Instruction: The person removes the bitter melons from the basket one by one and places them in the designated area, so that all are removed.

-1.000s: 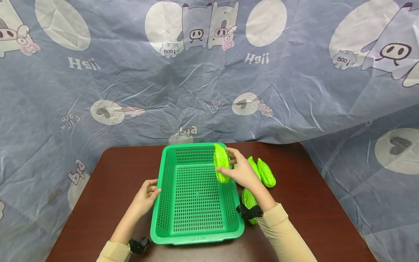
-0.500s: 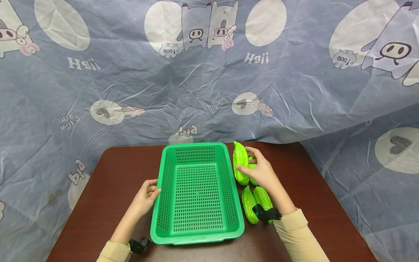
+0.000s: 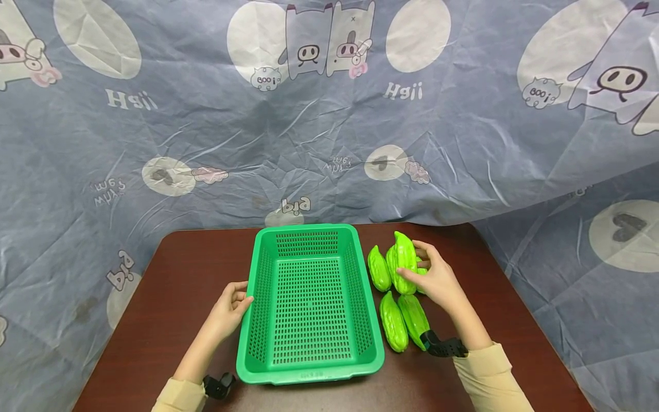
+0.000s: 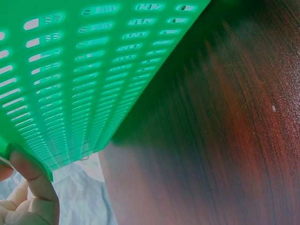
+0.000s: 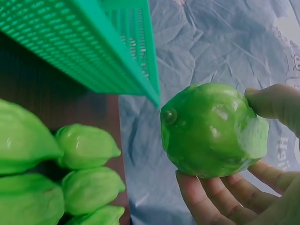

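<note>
My right hand point(image 3: 435, 277) grips a bright green ridged bitter melon point(image 3: 405, 264) between thumb and fingers, to the right of the basket. In the right wrist view this bitter melon point(image 5: 211, 130) shows end-on, raised above the others. Several more lie below it in two rows, among them one bitter melon point(image 3: 379, 270) by the basket's right side and another point(image 3: 393, 323) nearer the front. My left hand point(image 3: 229, 311) holds the left rim of a green perforated basket point(image 3: 310, 376), which has nothing inside. Its curled fingers point(image 4: 35, 176) sit at the rim in the left wrist view.
The basket stands in the middle of a dark red-brown wooden table point(image 3: 195, 269). A grey-blue cloth point(image 3: 329, 126) with cartoon prints hangs right behind the table's back edge and along its sides. Both wrists carry black straps.
My right hand has carried the bitter melon from above the basket's right rim rightward to over the other bitter melons. The left hand and basket have kept their place.
</note>
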A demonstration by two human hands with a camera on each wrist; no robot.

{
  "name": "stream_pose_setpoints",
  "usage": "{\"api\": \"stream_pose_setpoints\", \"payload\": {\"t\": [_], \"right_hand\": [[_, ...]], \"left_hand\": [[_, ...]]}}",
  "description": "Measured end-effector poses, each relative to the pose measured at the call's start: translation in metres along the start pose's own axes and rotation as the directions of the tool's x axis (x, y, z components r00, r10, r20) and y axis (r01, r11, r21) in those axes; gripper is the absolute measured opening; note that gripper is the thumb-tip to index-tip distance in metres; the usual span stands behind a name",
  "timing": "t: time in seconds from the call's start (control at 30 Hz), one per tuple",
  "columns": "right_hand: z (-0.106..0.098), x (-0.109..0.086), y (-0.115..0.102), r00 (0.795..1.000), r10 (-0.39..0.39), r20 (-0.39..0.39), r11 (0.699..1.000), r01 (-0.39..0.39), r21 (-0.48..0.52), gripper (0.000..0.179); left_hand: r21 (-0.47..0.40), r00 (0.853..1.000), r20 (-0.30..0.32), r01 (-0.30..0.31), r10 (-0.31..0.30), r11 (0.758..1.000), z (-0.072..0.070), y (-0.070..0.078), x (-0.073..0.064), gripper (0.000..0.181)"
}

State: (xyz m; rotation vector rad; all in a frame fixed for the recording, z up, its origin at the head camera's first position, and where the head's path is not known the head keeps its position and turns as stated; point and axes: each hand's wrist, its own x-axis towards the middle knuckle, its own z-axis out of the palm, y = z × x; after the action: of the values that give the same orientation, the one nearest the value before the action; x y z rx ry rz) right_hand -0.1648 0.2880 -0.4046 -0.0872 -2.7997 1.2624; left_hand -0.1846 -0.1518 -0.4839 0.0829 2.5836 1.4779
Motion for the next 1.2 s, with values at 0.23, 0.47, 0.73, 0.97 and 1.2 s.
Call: {"api": "stream_pose_setpoints", "payload": {"t": [0.23,0.47,0.73,0.97,1.2], "right_hand": [[-0.008,-0.008,0.015,1.000,0.010,-0.019,1.000,-0.011,-0.016,0.081],[-0.014,-0.015,0.033,0.999,0.026,-0.033,0.998,-0.027,-0.049,0.080],[-0.016,-0.027,0.057,0.999,0.050,-0.008,0.996,-0.050,-0.068,0.079],[-0.017,-0.035,0.078,0.998,0.059,0.019,0.994,-0.057,-0.091,0.080],[-0.015,-0.044,0.095,0.995,0.071,0.065,0.993,-0.065,-0.099,0.079]], "left_hand": [[0.004,1.000,0.006,0.002,-0.002,1.000,0.000,-0.001,0.000,0.043],[0.007,1.000,0.005,0.001,-0.001,1.000,0.000,-0.001,0.000,0.044],[0.008,1.000,-0.001,-0.001,0.001,1.000,0.000,0.000,0.000,0.043],[0.006,1.000,-0.002,-0.002,0.002,1.000,0.000,0.001,0.000,0.043],[0.009,1.000,-0.001,-0.005,0.005,1.000,0.000,0.000,0.000,0.043]]}}
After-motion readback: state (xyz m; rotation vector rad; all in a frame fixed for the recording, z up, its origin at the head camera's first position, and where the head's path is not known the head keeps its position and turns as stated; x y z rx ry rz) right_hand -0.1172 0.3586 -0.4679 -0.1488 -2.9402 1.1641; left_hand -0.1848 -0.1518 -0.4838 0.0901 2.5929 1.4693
